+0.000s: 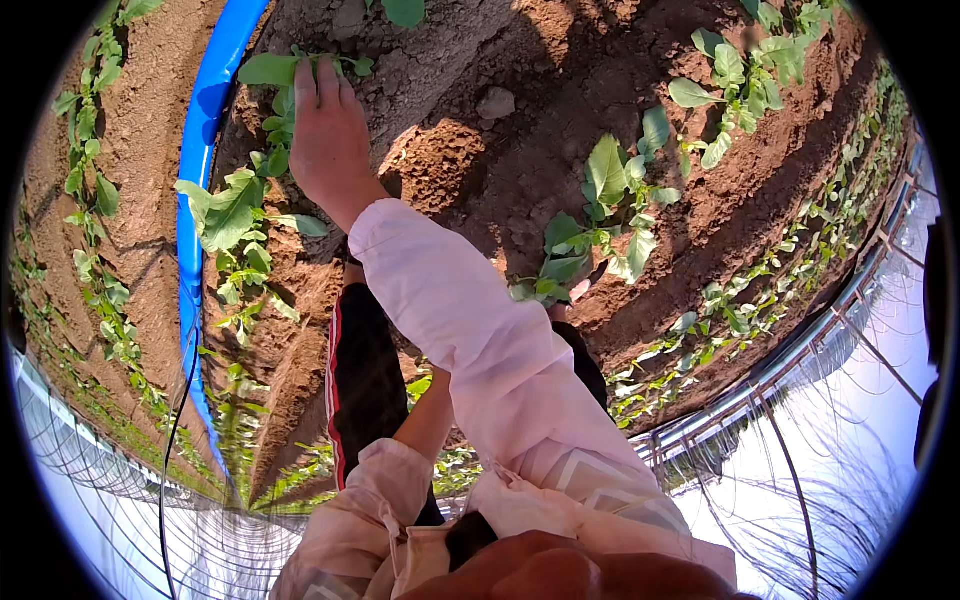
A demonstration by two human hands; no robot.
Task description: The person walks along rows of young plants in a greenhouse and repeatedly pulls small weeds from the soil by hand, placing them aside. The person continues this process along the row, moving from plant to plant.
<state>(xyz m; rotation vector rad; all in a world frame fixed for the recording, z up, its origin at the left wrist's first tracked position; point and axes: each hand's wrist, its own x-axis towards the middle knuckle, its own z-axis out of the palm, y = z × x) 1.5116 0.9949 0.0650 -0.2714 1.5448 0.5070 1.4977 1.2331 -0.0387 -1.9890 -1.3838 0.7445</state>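
My right hand (330, 139) reaches across to the upper left, back of the hand up. Its fingers touch a small leafy green plant (268, 70) beside the blue hose; the fingertips are hidden among the leaves, and a grip cannot be made out. Below the hand, larger leafy plants (232, 214) grow in the same row. The bare left forearm (426, 420) passes under my right sleeve (480, 300), which hides my left hand. Both sleeves are pale pink.
A blue flat hose (196, 150) runs along the row at left. More leafy rows stand at left (86, 142) and right (626, 187). Clods (435, 161) and a stone (496, 103) lie on brown soil. Dark trousers (367, 375) straddle the furrow. Hoop framing (787, 457) curves around the edges.
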